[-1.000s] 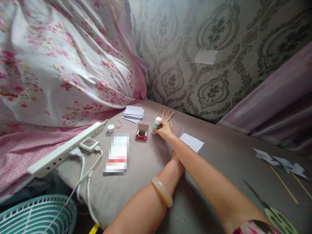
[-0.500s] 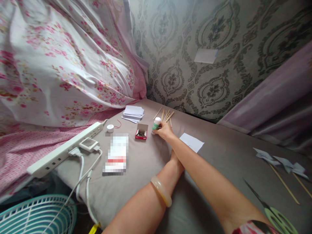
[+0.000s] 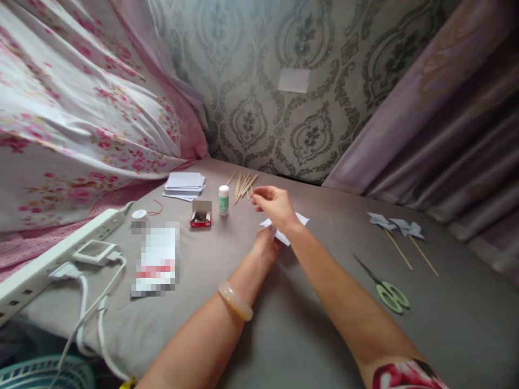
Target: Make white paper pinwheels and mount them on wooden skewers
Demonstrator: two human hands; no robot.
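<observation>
My left hand (image 3: 267,243) is closed on a piece of white paper (image 3: 303,219), gripping its near side. Part of the paper lies hidden behind my right wrist. Above the paper is my right hand (image 3: 278,204), its fingers bent but apart, with nothing visible in them. To its left a white glue bottle with a green label (image 3: 224,201) stands upright. Beside the bottle sits an open red box (image 3: 201,219) with small dark pieces inside. Thin wooden sticks (image 3: 244,186) lie just beyond my right fingertips.
A stack of white paper (image 3: 184,183) lies at the back left. Green-handled scissors (image 3: 391,297) and paper pinwheels on sticks (image 3: 405,228) are on the right. A white power strip (image 3: 60,254) with cables runs along the left edge, near a white round container (image 3: 140,215).
My right hand has let go of the glue bottle, which now stands alone, and has moved back over the paper. The view has swung to the right.
</observation>
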